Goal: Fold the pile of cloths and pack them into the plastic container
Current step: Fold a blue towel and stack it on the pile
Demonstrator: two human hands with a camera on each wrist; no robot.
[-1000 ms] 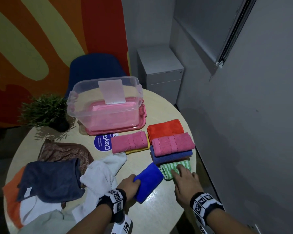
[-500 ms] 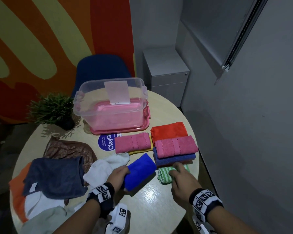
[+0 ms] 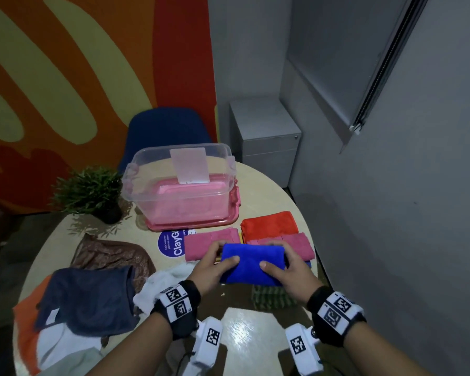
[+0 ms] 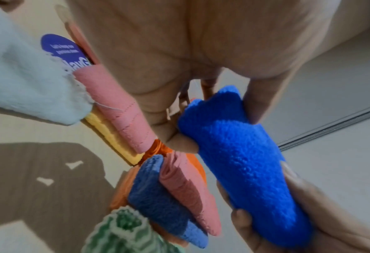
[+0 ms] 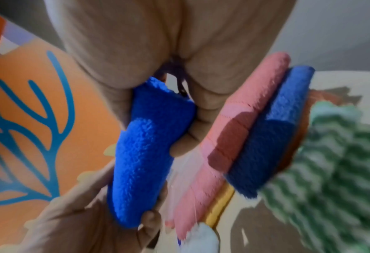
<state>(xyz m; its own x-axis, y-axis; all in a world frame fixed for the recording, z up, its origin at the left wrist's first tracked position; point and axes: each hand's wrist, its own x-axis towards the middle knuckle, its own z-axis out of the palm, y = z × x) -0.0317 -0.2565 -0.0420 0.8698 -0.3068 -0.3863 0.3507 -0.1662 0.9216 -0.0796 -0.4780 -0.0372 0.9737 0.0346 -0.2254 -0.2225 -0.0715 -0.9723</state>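
- The left hand (image 3: 215, 268) and the right hand (image 3: 288, 270) each clasp one short end of the folded blue cloth (image 3: 251, 263), thumbs on top, fingers curled underneath, so both are grasping it and neither is free.
- The cloth is held off the round table (image 3: 244, 335), in front of the person, above the near edges of the folded stacks. Its long axis runs side to side between the two hands.
- Just beyond it lie the folded pieces: a pink cloth (image 3: 209, 244) on a yellow one to the left, and to the right a pile with a second pink cloth (image 3: 296, 244) over a darker blue one, an orange cloth (image 3: 269, 225) behind. A green striped cloth (image 3: 272, 297) sits nearer the person, below the right hand.
- The plastic container (image 3: 179, 185) stands straight ahead, past the stacks, open-topped, resting on its pink lid (image 3: 193, 222). It lies a little to the left of the cloth, so the left hand is slightly the nearer.
- My guess: the cloth goes either onto a stack directly beneath or forward into the container; the second would mean carrying it over the stacks without brushing them.
- To the left, an unfolded heap (image 3: 87, 305) of grey, white and orange cloths waits, so plenty of folding looks to remain.
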